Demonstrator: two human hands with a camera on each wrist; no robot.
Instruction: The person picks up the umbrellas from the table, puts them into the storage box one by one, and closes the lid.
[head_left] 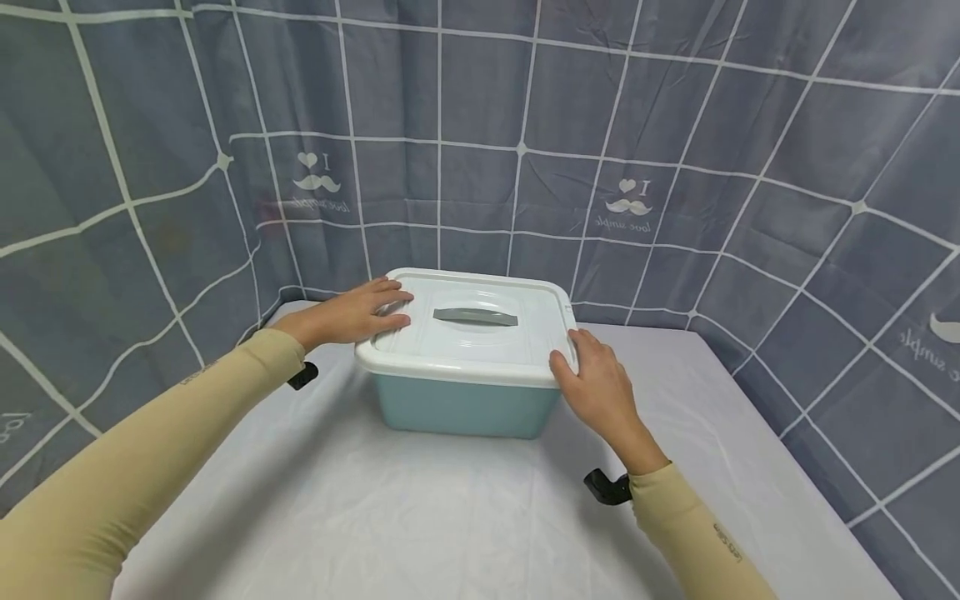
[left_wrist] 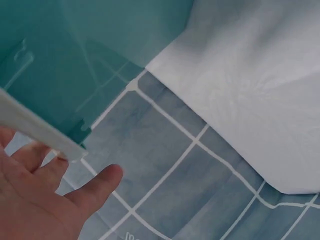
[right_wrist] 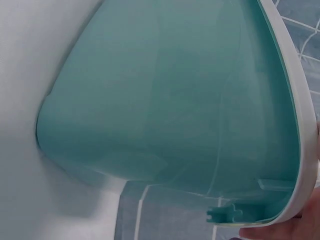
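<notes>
My left hand (head_left: pixel 352 315) lies flat, fingers spread, on the white lid's (head_left: pixel 468 329) left edge; my right hand (head_left: pixel 596 385) curls round its right rim, steadying both sides. The teal box (head_left: pixel 461 407) sits mid-frame on the white-covered table (head_left: pixel 420 517), grey handle (head_left: pixel 475 317) untouched.

Head cam high, fwd-down; wrist cams close, sharing teal box (head_left: pixel 465 406)
</notes>
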